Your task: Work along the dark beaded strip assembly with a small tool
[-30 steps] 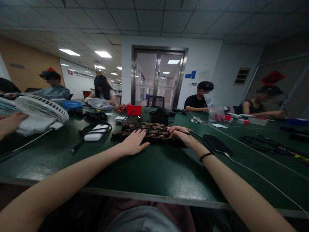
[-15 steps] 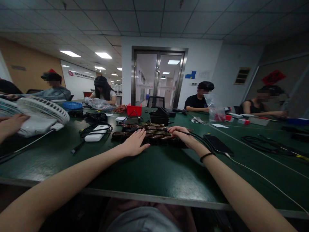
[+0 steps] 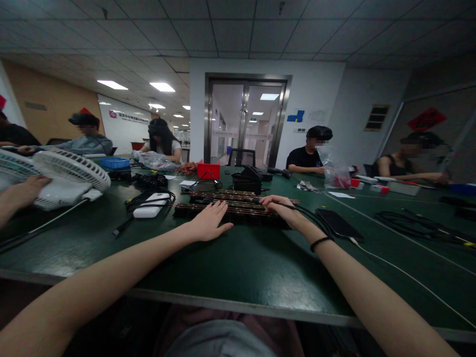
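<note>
1. Through the head camera I'm seeing the strips [image 3: 243, 206] lying side by side on the table [image 3: 241, 280], straight ahead between and beyond my two hands; they are looking long, thin and dark, with coppery edges catching the light.
2. My left hand [image 3: 209, 221] is lying palm down, fingers extended over the near strips, thumb pointing out to the side; it is clasping nothing that I can see.
3. My right hand [image 3: 278, 209] is curling its fingers closely round a slim black tool [image 3: 256, 200], whose tip is pointing left over the strips; I'm not able to tell whether it is touching them.
4. A smooth black cord [image 3: 311, 216] is trailing from that hand, passing just beside the flat, glossy phone [image 3: 339, 224], which is sitting near my right wrist.
5. The table is showing a dark green, slightly shiny surface with a pale edge.
6. On the left, a rounded white block [image 3: 150, 206] is resting beside coiled black cable [image 3: 134, 200]; farther left, a white fan [image 3: 72, 171] is showing its slotted plastic grille, with another person's hand [image 3: 24, 195] beside it.
7. Behind the strips, a boxy black case [image 3: 247, 181] and a red bin [image 3: 208, 171] are standing close; a crinkled clear bag [image 3: 336, 173] is standing farther right.
</note>
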`<action>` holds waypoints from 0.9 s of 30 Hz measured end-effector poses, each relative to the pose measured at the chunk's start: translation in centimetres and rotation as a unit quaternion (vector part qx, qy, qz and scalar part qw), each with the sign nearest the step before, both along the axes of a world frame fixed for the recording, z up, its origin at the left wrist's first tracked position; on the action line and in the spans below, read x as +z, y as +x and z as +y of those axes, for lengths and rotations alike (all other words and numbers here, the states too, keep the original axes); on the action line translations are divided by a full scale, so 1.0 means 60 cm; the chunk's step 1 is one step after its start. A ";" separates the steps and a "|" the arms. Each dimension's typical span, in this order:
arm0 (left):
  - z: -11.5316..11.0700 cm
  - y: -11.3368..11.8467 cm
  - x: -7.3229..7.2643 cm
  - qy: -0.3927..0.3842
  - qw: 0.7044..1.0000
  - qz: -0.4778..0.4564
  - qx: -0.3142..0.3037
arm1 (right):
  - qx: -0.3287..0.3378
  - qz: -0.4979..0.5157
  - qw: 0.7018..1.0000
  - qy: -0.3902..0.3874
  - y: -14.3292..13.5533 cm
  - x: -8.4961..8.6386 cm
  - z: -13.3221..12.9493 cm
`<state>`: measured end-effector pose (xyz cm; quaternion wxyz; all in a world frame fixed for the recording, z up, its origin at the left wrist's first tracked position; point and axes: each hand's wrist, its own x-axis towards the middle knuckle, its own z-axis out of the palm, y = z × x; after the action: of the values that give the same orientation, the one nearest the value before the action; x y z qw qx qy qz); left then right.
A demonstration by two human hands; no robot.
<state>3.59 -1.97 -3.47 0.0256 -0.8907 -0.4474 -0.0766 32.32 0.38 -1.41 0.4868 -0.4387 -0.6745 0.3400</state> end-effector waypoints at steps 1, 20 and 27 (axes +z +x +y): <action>-0.001 0.000 0.001 -0.003 1.000 0.001 0.001 | 0.000 0.003 1.000 -0.002 0.000 0.000 0.001; -0.008 0.004 0.005 -0.011 1.000 0.008 0.020 | -0.030 0.135 0.989 -0.057 0.001 -0.005 0.009; -0.009 0.004 0.003 -0.009 1.000 0.007 0.018 | -0.067 0.245 0.963 -0.089 -0.009 -0.010 0.019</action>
<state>3.84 -2.52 -3.30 0.0221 -0.8833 -0.4637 -0.0659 31.79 1.54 -2.01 0.6180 -0.4275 -0.4709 0.4621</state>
